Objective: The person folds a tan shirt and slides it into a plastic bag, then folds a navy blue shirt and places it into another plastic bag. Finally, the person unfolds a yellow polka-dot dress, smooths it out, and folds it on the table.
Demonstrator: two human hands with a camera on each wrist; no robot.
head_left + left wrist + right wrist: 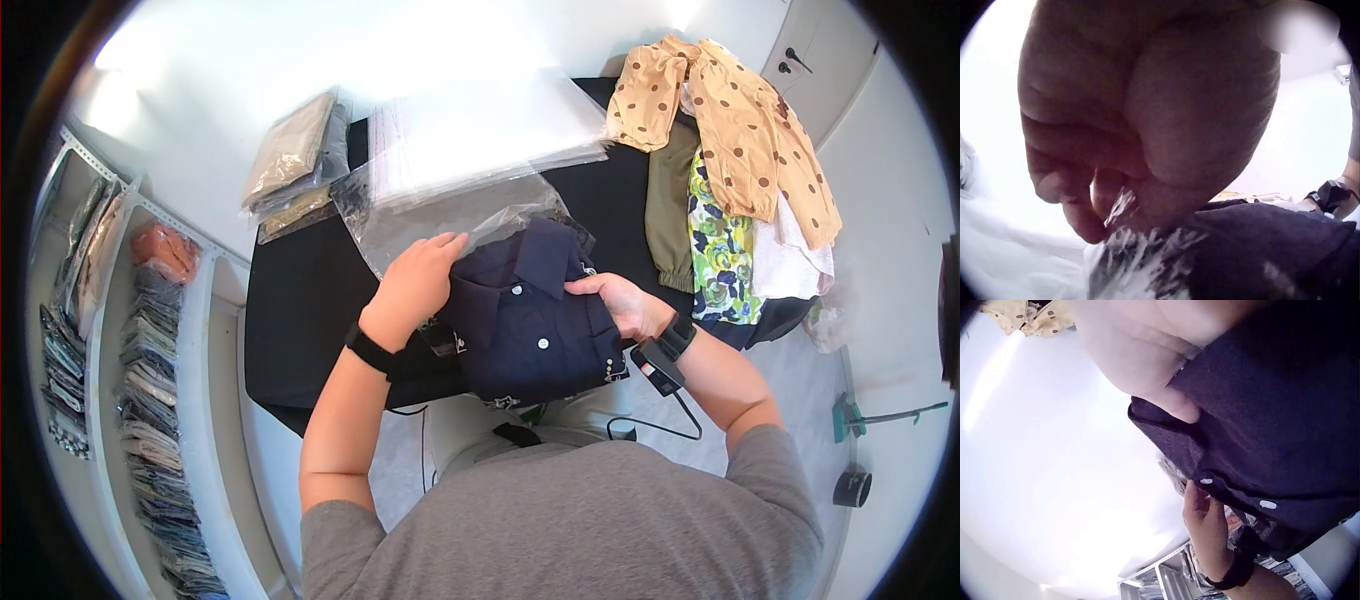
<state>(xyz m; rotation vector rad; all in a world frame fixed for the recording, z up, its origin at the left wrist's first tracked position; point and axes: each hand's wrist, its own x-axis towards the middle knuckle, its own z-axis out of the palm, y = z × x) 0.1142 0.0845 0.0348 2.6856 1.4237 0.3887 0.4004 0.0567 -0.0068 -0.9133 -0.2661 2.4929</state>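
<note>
A folded navy shirt [540,340] with white buttons is held up over the near edge of the black table. My right hand [630,305] grips its right side, thumb on top near the collar; the other fingers are hidden beneath. At the shirt's upper left, my left hand [415,285] pinches the edge of a clear plastic bag [420,225], part of which lies against the collar. In the left wrist view the curled fingers of the left hand [1141,112] hold crinkled plastic [1138,262] beside the dark cloth [1272,250].
Clear bags [480,130] lie stacked at the table's back. Packed garments [290,150] are at the back left, loose clothes, including a dotted one [740,150], at the right. Shelves [150,330] with bagged clothes stand at left. A cable [685,425] hangs from the right wrist device.
</note>
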